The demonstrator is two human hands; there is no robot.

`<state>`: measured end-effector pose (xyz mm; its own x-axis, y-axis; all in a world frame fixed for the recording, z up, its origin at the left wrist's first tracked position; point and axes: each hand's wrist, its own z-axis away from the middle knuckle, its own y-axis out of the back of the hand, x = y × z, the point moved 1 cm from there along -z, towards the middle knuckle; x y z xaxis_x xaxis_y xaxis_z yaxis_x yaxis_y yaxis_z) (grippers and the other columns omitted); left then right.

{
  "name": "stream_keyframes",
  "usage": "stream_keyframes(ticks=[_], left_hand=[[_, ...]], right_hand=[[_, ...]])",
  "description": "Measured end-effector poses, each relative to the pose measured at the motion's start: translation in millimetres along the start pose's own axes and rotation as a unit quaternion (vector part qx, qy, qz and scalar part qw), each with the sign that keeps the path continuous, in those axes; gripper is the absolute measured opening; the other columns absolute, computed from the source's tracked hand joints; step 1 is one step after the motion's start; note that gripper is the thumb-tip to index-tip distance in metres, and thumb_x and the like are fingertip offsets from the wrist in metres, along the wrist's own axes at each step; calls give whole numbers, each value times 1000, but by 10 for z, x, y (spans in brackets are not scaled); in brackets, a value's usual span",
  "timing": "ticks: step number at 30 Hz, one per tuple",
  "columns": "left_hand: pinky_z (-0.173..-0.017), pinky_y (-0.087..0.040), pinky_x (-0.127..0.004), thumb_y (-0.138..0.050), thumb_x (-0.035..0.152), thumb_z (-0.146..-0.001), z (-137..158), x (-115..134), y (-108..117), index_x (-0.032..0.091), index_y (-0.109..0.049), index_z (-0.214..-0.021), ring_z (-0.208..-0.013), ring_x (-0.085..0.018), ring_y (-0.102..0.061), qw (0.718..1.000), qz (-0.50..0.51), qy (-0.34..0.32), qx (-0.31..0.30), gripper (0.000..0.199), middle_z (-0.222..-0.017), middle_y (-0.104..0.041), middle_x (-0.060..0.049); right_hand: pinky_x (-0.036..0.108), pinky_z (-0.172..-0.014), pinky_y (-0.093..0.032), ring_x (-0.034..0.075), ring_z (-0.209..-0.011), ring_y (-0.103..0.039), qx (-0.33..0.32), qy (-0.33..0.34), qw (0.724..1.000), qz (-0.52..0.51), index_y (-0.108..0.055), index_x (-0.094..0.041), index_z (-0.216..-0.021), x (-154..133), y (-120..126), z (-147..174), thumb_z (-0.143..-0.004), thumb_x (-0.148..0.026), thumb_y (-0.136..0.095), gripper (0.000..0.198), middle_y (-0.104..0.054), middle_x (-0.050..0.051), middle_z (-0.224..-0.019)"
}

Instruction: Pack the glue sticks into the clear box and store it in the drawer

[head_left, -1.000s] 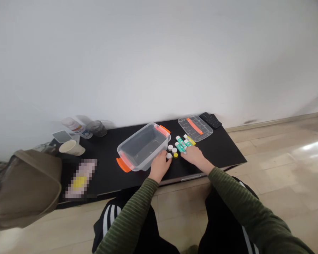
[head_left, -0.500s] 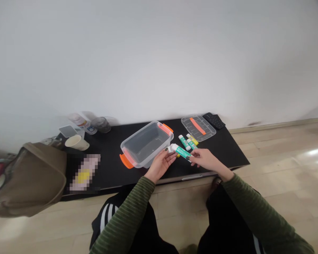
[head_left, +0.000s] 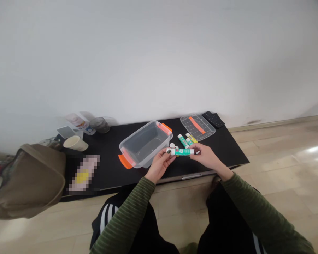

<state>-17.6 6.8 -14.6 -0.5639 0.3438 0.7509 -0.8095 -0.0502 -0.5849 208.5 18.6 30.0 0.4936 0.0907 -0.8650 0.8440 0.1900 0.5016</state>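
Observation:
A green-and-white glue stick (head_left: 184, 151) lies level between my two hands, above the front part of the black table. The fingers of my left hand (head_left: 161, 161) pinch its white left end. At the other end, my right hand (head_left: 204, 155) grips it with thumb and fingertips. Just behind, more green glue sticks (head_left: 183, 141) and a yellow one (head_left: 191, 138) lie on the table, partly hidden by my right hand. White round ends (head_left: 172, 145) show beside the clear plastic box (head_left: 141, 163), which stands uncovered with orange latches to the left of my hands.
The box's clear lid (head_left: 208, 132) with an orange handle lies at the back right, next to a black dotted item (head_left: 214, 120). To the left are a paper cup (head_left: 76, 143), a spray-type bottle (head_left: 79, 123), a grey jar (head_left: 100, 125) and a brown bag (head_left: 39, 180).
The glue stick has turned from slanted to level. My left hand has closed on its left end, while my right hand keeps hold of the other.

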Motion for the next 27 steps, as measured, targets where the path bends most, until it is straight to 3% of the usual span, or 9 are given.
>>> stream_keyframes(ticks=[11, 17, 21, 27], left_hand=[[-102, -51, -35, -81, 28, -76, 28, 0, -30, 15, -66, -102, -105, -18, -68, 1000, 12, -23, -14, 32, -120, -70, -9], [-102, -50, -35, -82, 33, -75, 26, 15, -40, 17, -66, -103, -112, -20, -65, 999, -8, -42, -12, 36, -119, -71, -9], [-105, -49, -38, -83, 38, -74, 35, 15, -44, 18, -66, -104, -119, -23, -63, 998, -23, -57, -22, 41, -119, -71, -9], [-104, -49, -41, -81, 43, -75, 48, -39, 0, 17, -67, -106, -116, -25, -64, 996, -60, -58, -21, 42, -118, -71, -11]], right_hand=[[31, -82, -51, 17, -83, -67, -44, 23, 998, -50, -73, -21, -108, 63, -45, -4, -75, -26, -67, 35, -74, 3, -98], [24, -59, -49, 16, -68, -68, -94, -46, 990, -92, -73, -17, -111, 15, -83, 8, -77, -36, -66, 39, -72, 2, -78], [23, -59, -48, 12, -58, -63, -121, -42, 986, -106, -74, -16, -107, 0, -98, -5, -77, -39, -67, 38, -70, 0, -74], [18, -46, -39, 9, -54, -60, -176, -98, 965, -167, -74, -15, -105, 37, -112, -6, -75, -35, -69, 37, -76, 5, -85]])
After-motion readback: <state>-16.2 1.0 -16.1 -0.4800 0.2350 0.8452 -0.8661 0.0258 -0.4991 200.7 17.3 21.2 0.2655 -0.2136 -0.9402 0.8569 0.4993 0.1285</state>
